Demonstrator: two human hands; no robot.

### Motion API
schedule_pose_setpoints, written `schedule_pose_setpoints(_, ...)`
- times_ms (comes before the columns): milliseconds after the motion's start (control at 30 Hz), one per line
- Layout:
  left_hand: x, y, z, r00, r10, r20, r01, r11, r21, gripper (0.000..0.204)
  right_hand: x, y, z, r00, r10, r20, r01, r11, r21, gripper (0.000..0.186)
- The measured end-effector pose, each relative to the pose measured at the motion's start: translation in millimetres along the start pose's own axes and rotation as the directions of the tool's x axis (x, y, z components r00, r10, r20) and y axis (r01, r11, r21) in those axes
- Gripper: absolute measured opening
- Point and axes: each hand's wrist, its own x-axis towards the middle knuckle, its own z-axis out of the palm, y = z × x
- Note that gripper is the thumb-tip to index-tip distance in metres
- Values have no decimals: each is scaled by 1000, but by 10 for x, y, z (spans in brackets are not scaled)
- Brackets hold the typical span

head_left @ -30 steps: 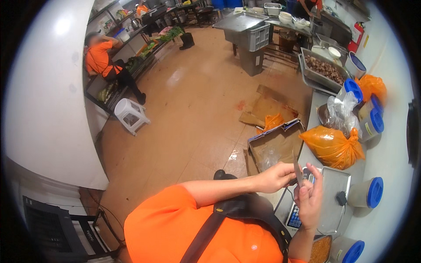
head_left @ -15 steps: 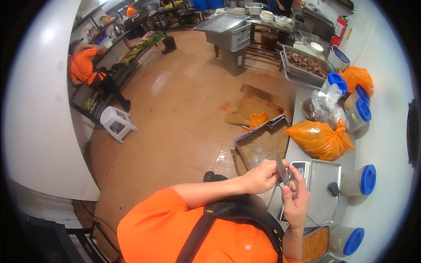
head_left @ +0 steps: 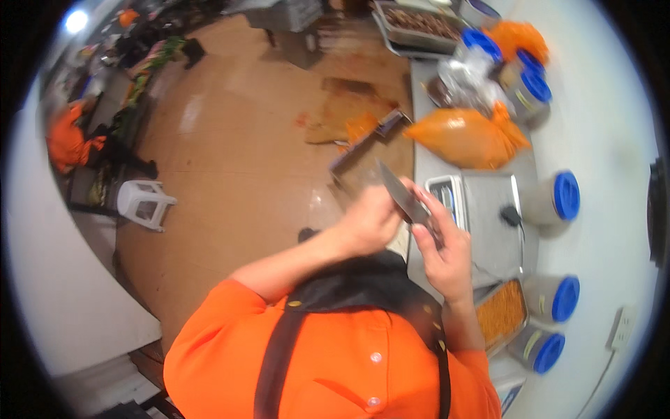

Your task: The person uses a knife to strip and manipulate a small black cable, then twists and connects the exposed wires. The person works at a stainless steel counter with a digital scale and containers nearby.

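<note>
A knife (head_left: 401, 193) stands between my hands, above the edge of the metal table, its bare blade pointing up and to the left. My right hand (head_left: 450, 253) grips it low on the blade, thumb on one side and fingers on the other. The handle is mostly hidden. Just behind the blade, my left hand (head_left: 370, 222) is closed, its fingers curled close to the knife; what they hold, if anything, is hidden. Right of the hands sit a digital scale (head_left: 447, 195) and a metal tray (head_left: 481, 202) with a black adapter (head_left: 510, 215).
An orange plastic bag (head_left: 464, 138) and a clear bag (head_left: 466, 78) lie farther up the table (head_left: 427, 84). Blue-lidded tubs (head_left: 548, 199) line the wall. A pan of orange food (head_left: 502, 315) is near my right forearm. Cardboard (head_left: 349, 112) and a white stool (head_left: 145, 204) are on the floor.
The view has tilted down and shifted right, so surroundings appear higher and farther left. Both hands keep nearly the same grip around the knife.
</note>
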Motion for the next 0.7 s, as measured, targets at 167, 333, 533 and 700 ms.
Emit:
schedule_pose_setpoints(167,-4,113,10,999,-47,4,46,997,69,20,-70,96,-21,999,-37,-5,37,999,17,45)
schedule_pose_setpoints(333,-11,64,66,1000,-9,3,9,994,113,21,-160,191,-4,997,-58,-47,60,998,35,46)
schedule_pose_setpoints(533,28,50,68,994,112,9,-112,981,157,21,-184,237,-4,994,-76,-84,72,996,-46,45)
schedule_pose_setpoints(700,30,24,72,991,132,2,-130,977,168,22,-180,231,12,995,-60,-84,55,996,-63,44)
